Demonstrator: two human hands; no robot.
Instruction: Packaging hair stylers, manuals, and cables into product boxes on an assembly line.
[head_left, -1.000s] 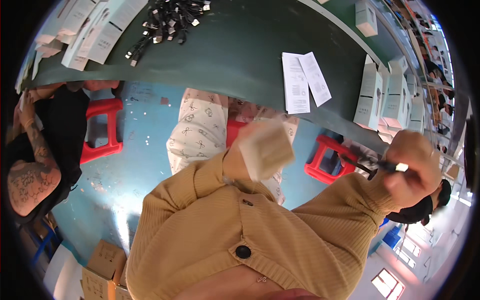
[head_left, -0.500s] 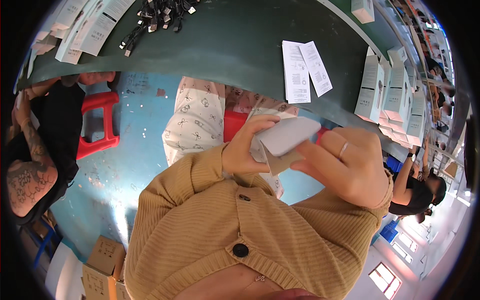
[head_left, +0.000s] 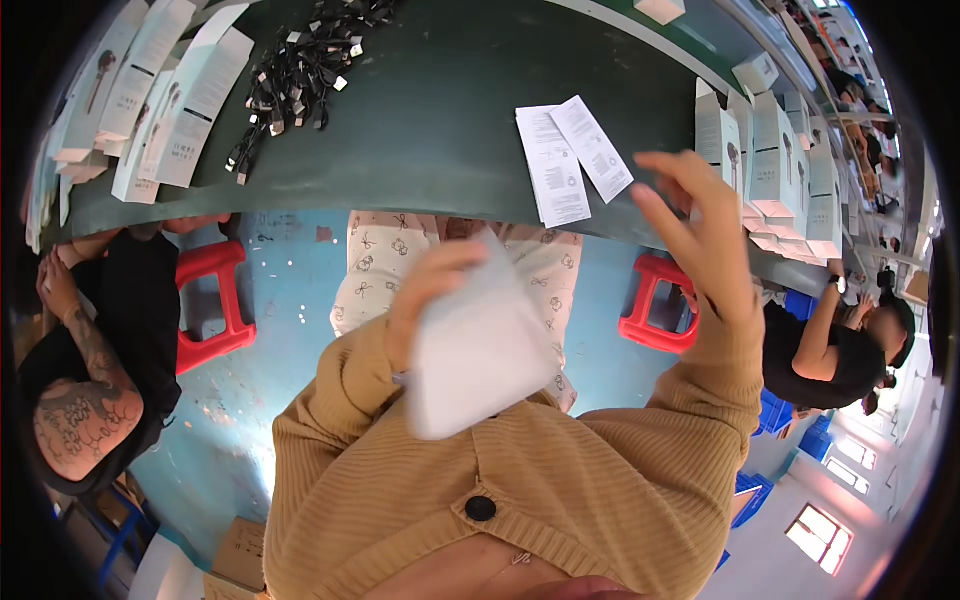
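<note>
Now we hold the white box (head_left: 480,345) in our left hand (head_left: 425,295) alone, close before the chest, near the middle of the picture. The fingers are wrapped over its upper left edge; the box is blurred, so we cannot tell if its flap is closed. Half a second ago both hands were together on this box. Since then our right hand (head_left: 700,235) has left it and now is lifted toward two o'clock, fingers spread and holding nothing, just beside the edge of the dark green table (head_left: 430,110). We judge that the work on this box with two hands is finished and the free hand goes out for another thing, but which one we cannot tell.

Two printed leaflets (head_left: 570,160) lie on the table at one o'clock, near the raised hand. Upright white cartons (head_left: 770,150) stand in a row at two o'clock. A heap of black cables (head_left: 300,70) lies at eleven o'clock, with flat white packages (head_left: 160,90) beside it. A red stool (head_left: 660,310) stands under the table at three o'clock. A seated person in black (head_left: 90,340) is at nine o'clock.
</note>
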